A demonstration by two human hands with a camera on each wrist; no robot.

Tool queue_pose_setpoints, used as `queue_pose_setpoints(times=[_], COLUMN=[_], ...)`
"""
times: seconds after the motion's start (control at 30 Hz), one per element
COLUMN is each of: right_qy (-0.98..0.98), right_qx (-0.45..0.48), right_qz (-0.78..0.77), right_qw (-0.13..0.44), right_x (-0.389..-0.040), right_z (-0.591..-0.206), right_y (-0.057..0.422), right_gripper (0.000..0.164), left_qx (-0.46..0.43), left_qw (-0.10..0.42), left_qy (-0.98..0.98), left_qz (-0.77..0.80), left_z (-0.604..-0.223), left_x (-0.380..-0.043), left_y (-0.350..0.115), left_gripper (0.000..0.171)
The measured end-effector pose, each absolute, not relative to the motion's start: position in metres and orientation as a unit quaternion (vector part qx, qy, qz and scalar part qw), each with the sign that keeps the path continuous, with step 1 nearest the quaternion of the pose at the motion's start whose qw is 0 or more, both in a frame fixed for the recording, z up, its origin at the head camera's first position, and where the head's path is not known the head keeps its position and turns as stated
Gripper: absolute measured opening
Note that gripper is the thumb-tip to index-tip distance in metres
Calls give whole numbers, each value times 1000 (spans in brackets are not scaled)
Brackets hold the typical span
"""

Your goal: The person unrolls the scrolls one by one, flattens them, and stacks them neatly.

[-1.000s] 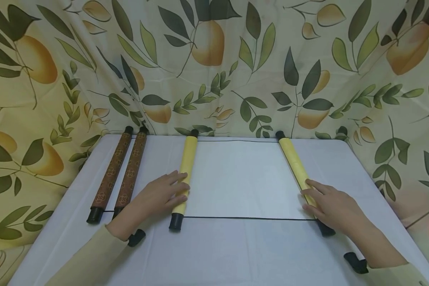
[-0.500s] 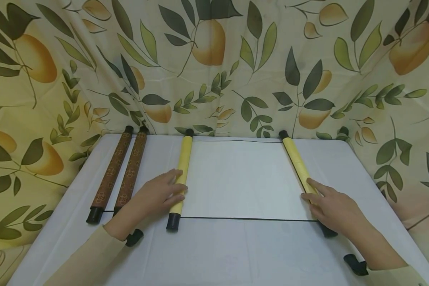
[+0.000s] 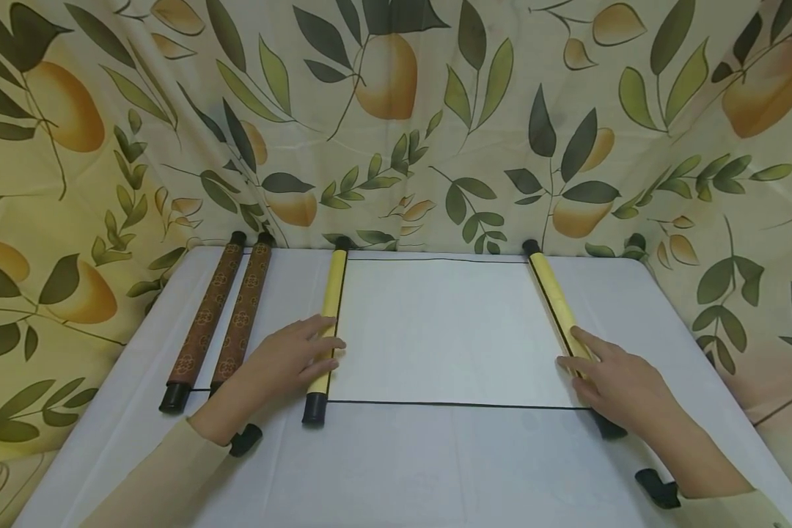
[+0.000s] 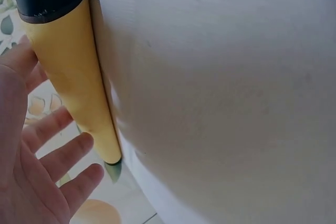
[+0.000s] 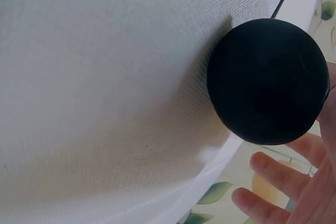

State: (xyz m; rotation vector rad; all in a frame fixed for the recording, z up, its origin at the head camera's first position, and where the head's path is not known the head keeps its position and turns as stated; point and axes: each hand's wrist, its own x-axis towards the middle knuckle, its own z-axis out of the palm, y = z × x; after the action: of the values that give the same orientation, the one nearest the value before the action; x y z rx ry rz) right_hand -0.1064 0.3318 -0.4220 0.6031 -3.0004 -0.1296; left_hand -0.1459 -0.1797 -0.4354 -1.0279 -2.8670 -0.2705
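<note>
A scroll lies partly unrolled, its white sheet (image 3: 445, 330) with dark edge lines flat between two yellow rollers with black end knobs. My left hand (image 3: 290, 359) rests on the left roller (image 3: 334, 286); its fingers lie loosely across it. In the left wrist view, the spread fingers (image 4: 79, 150) are beside the yellow tube (image 4: 73, 66). My right hand (image 3: 623, 381) touches the right roller (image 3: 554, 293) near its front, fingers extended over it. A round black knob (image 5: 268, 82) hides part of the right hand (image 5: 310, 187) in the right wrist view.
Two brown patterned rollers (image 3: 204, 315) with black ends lie side by side at the left, partly behind my left forearm. The white-covered table (image 3: 396, 469) ends at a leaf-and-fruit patterned cloth (image 3: 396, 176) behind. Black wrist cameras (image 3: 657, 488) sit under both wrists.
The left yellow roller has rolled left under my left hand, and the right roller has shifted slightly right. More white sheet shows between them. The brown rollers have stayed put.
</note>
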Motion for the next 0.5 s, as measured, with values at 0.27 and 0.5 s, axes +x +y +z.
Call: queue_pose_setpoints(times=[0.27, 0.5], right_qy=[-976, -976], right_qx=[204, 208], right_qz=[-42, -37], right_qw=[62, 62], right_x=[-106, -106], right_z=[-424, -423], right_y=[337, 340], right_gripper=[34, 35], left_qx=[-335, -353], left_qw=[56, 69], left_qy=[-936, -929], left_qz=[-88, -89], left_z=[-439, -439], left_x=[-146, -147], left_y=[-184, -186], left_gripper=[36, 33])
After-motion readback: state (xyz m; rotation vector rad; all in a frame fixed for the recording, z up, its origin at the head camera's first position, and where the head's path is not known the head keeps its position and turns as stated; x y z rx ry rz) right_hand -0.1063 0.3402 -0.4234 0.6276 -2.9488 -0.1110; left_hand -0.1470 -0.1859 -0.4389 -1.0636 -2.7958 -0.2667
